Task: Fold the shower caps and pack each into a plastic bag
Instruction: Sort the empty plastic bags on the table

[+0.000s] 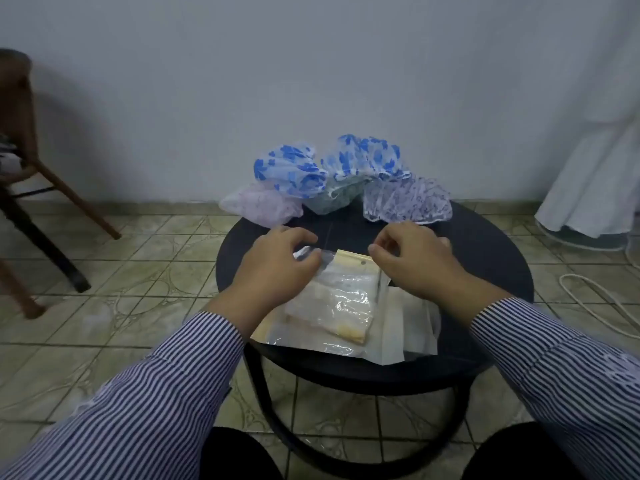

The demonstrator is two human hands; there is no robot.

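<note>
A clear plastic bag (pixel 332 299) with a folded pale shower cap inside lies on the round black table (pixel 485 258). My left hand (pixel 277 261) pinches the bag's top left corner. My right hand (pixel 412 254) hovers with curled fingers at the bag's top right corner; whether it grips the bag is unclear. Several loose shower caps sit at the table's far edge: a pink one (pixel 259 202), two blue-flowered ones (pixel 287 173) (pixel 367 155), a greenish one (pixel 332 195) and a purple-patterned one (pixel 408 200).
More flat plastic bags (pixel 408 327) lie under and right of the packed bag. A wooden chair (pixel 31 161) stands at the left, white fabric (pixel 595 161) hangs at the right, and a white cord (pixel 602 299) lies on the tiled floor.
</note>
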